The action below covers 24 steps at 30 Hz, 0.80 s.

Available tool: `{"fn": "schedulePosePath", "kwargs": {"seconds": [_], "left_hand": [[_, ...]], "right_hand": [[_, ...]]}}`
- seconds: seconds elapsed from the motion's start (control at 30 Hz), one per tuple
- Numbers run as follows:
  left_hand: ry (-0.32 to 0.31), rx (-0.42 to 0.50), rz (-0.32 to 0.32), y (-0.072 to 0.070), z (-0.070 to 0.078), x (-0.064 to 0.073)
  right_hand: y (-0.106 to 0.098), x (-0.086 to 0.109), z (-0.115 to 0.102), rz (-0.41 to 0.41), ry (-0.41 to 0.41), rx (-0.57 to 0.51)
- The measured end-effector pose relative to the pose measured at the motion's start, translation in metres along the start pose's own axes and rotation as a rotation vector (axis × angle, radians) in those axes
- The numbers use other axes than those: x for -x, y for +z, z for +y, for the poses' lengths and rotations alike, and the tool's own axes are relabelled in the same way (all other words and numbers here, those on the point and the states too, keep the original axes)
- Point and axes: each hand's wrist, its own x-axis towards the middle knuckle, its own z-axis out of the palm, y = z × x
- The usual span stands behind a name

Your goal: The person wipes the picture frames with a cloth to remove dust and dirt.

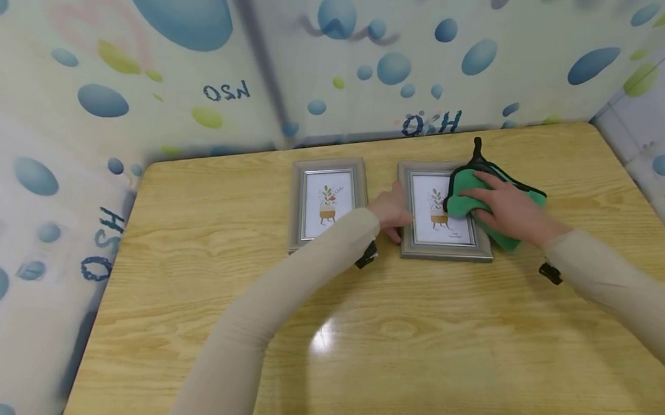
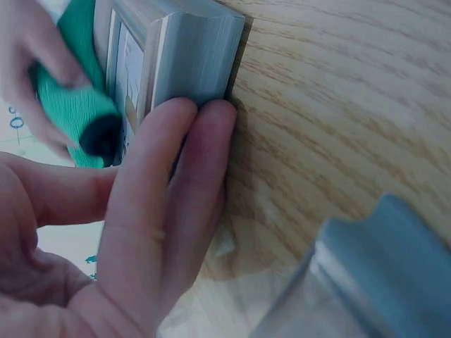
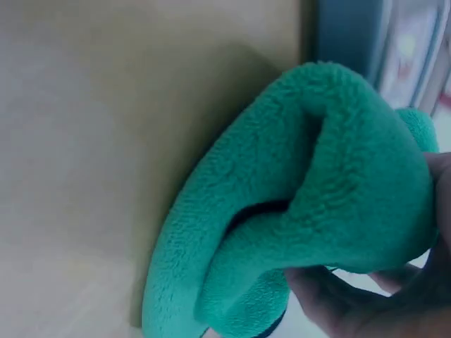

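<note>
A grey photo frame (image 1: 446, 254) with a potted-plant picture lies face up on the wooden table. My left hand (image 1: 390, 208) touches its left side; in the left wrist view, nearly straight fingers (image 2: 144, 204) press their tips to the frame's outer edge (image 2: 201, 53). My right hand (image 1: 513, 210) grips a bunched green cleaning cloth (image 1: 461, 191) with black trim and a hanging loop, over the right side of this frame. The right wrist view shows the folded fluffy cloth (image 3: 352, 183) between my fingers and thumb, beside the frame. The cloth hides part of the picture.
A second, matching photo frame (image 1: 298, 200) lies to the left, partly behind my left forearm. The table (image 1: 196, 257) meets a wall (image 1: 361, 60) with blue drop patterns at the back, and other walls stand at the left and right.
</note>
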Motion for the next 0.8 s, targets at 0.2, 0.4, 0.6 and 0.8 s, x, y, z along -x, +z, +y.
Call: {"fn": "schedulePosePath", "kwargs": {"seconds": [0.2,0.4,0.6,0.8], "left_hand": [[-0.019,-0.01,-0.013,-0.001,0.001,-0.003],[-0.028,-0.038,-0.008,0.0,0.001,-0.003],[-0.048,-0.048,0.016,0.0,0.002,0.0],[-0.055,-0.033,0.026,0.001,0.002,-0.001]], "right_hand": [[-0.015,-0.044,0.02,-0.065,0.147,-0.137],[-0.02,-0.058,0.034,-0.053,0.227,-0.227],[-0.017,-0.051,0.033,-0.04,0.258,-0.268],[-0.014,-0.032,0.022,-0.035,0.177,-0.203]]}}
